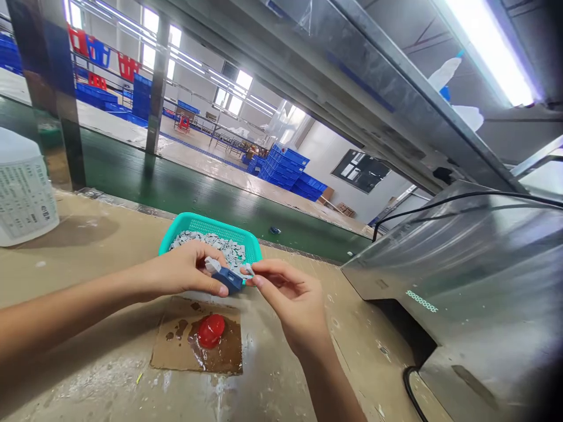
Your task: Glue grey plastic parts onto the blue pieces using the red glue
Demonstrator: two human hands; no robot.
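Inside a factory hall, before a white wall with a dark-paned window: blue crates in stacks beyond a long green surface, apparently a conveyor belt. Farther back, bright windows, a pale floor and a small red stool. Overhead, at right, a glaring tube light.

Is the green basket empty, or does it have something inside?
Not empty: the green basket holds many small grey pieces.
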